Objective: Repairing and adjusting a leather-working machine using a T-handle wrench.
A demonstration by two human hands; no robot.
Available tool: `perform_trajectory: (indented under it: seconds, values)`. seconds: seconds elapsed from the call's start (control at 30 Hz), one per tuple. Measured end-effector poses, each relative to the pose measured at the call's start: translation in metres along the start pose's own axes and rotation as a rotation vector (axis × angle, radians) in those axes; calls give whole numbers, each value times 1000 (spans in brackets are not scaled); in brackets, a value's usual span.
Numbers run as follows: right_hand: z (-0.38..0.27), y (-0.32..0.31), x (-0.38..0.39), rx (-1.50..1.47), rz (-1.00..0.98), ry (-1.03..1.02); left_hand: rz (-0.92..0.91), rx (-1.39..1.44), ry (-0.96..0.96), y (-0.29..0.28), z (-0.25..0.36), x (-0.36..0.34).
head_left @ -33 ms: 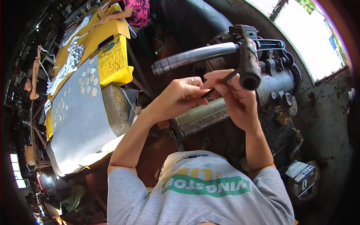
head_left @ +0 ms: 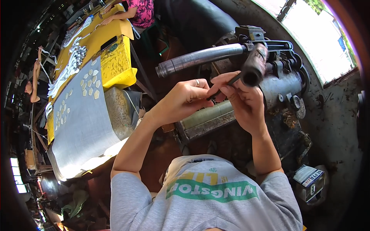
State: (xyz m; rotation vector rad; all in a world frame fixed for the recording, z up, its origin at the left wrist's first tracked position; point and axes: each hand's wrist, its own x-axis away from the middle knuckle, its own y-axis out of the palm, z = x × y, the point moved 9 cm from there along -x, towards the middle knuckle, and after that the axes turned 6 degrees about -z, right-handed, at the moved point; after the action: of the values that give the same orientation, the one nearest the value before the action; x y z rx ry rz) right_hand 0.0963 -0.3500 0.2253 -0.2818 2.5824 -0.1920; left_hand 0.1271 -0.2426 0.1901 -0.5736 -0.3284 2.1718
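Both hands are raised in front of the machine, around a thin dark strip (head_left: pixel 234 79). My left hand (head_left: pixel 187 94), with a ring on one finger, pinches its near end between thumb and fingers. My right hand (head_left: pixel 245 101) is closed on it farther along, thumb on top. The strip's far end reaches a thick, worn metal cylinder (head_left: pixel 255 65) whose round dark end faces me. I cannot tell whether the two are joined. Just beyond my hands is the machine (head_left: pixel 283 84), with a shiny curved metal tube (head_left: pixel 202 59) pointing left and a pale roller (head_left: pixel 206 115) below.
On the left, a grey sheet (head_left: pixel 83 123) with several small pale pieces covers part of a yellow table (head_left: pixel 121 57). White straps (head_left: pixel 71 69) and a phone (head_left: pixel 108 43) lie there. Another person (head_left: pixel 135 13) works at its far end. A clear battery-like box (head_left: pixel 310 183) sits at right.
The metal cylinder has tilted: its round end has moved slightly left and up, and its far end right and down. My hands have stayed almost in place.
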Motion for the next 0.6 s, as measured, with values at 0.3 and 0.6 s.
perform_trajectory:
  seconds: [0.3,0.6]
  values:
    - [10,0,5,-63,84,16,75,50,37,-3,-4,4]
    - [6,3,5,-43,80,-8,31,-33,66,-4,4,3]
